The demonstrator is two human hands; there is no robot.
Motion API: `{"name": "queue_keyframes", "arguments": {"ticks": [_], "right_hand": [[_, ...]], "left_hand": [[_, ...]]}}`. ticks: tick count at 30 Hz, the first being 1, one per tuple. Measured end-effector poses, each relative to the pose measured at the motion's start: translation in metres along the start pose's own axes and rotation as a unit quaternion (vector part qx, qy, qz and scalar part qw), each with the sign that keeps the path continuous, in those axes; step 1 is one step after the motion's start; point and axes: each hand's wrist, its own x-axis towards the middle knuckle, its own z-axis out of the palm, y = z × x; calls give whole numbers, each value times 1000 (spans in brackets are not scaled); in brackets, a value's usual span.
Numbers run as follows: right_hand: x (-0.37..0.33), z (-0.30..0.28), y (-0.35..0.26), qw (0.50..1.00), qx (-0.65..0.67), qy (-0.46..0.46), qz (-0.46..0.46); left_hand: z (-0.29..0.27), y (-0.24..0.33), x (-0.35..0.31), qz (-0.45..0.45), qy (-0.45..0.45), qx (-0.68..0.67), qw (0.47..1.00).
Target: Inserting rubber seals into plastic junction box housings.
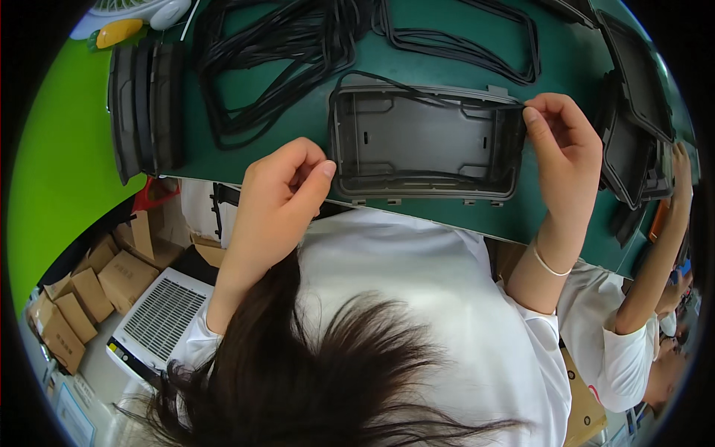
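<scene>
A shallow, dark grey rectangular plastic case half [424,138] lies on the green table in front of me, open side up, with small latch tabs along its edges. A thin black rubber gasket ring [417,93] lies loosely over it, its far strand bowing beyond the rim at the far left corner. My right hand [562,145] pinches the gasket at the case's far right corner. At the left rim my left hand [287,197] is closed, thumb against curled fingers. The gasket runs toward those fingertips, but what is between them is hidden.
Bundles of black gasket rings [283,52] lie behind the case, with another bundle [469,41] to their right. Dark case parts stand at left [149,108] and pile up at right [633,112]. A co-worker's arm [659,246] reaches in at right. Cardboard boxes [126,279] sit lower left.
</scene>
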Motion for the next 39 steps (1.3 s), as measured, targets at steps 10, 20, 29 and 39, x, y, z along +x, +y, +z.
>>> {"name": "queue_keyframes", "arguments": {"ticks": [10, 20, 29, 39], "right_hand": [[11, 1, 6, 989, 66, -77, 107], [11, -18, 22, 960, 184, -149, 152], [7, -17, 20, 954, 208, -146, 159], [9, -14, 17, 959, 187, -134, 164]], "left_hand": [[0, 3, -10, 16, -40, 43, 998], [-2, -1, -9, -89, -163, -73, 980], [-5, 13, -3, -172, -157, -13, 972], [-13, 11, 5, -186, -205, -29, 961]]}}
